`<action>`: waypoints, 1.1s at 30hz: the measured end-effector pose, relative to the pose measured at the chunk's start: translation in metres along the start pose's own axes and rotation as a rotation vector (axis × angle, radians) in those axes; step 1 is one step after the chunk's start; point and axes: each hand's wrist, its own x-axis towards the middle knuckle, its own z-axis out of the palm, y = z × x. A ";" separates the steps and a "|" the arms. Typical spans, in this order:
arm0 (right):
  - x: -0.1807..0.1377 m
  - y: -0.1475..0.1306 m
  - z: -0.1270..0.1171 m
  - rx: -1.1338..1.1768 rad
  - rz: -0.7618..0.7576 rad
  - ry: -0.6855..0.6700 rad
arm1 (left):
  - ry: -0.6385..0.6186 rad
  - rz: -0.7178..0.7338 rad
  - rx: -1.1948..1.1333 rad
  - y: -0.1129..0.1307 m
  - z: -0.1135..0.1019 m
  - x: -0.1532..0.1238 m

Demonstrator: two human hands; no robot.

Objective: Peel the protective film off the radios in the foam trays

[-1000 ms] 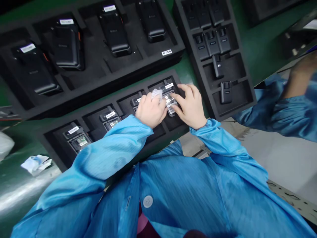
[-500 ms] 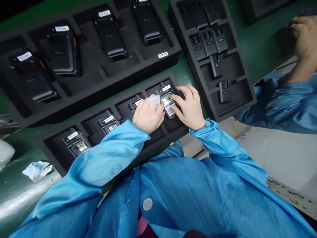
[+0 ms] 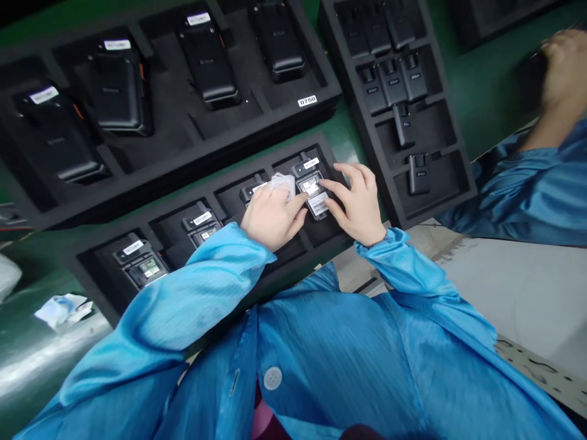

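Observation:
My left hand (image 3: 274, 214) is closed on a crumpled piece of clear plastic film (image 3: 283, 183), which sticks out past its fingers. Its thumb points at the left edge of a black handheld device (image 3: 313, 188), whose back bay lies uncovered with white labels showing. On the other side of that device is my right hand (image 3: 360, 201), fingers apart, its index finger and thumb at the right edge. Both hands are over a black foam tray (image 3: 183, 189). Left of them lie similar opened devices (image 3: 202, 225) (image 3: 143, 263); another (image 3: 252, 189) is partly hidden behind my left hand.
A second foam tray (image 3: 156, 160) holds several closed black devices (image 3: 208, 61). To the right, a tray (image 3: 403, 205) carries small black battery-like packs (image 3: 418, 174). Another person's hand (image 3: 564, 73) is at far right. Crumpled wrappers (image 3: 64, 310) lie at left.
My right hand has shifted slightly right, with its fingertips still at the device. My left hand has moved a little left, and more of the plastic film shows.

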 end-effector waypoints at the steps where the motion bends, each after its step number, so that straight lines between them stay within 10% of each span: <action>1: 0.000 0.000 -0.001 -0.002 -0.002 0.002 | 0.041 -0.019 -0.035 -0.001 -0.004 -0.004; 10: 0.017 -0.009 0.004 -0.045 -0.085 -0.088 | 0.315 -0.266 -0.348 -0.015 -0.051 -0.070; 33: 0.007 -0.008 0.003 -0.094 -0.162 -0.142 | 0.339 -0.556 -0.570 -0.016 -0.031 -0.115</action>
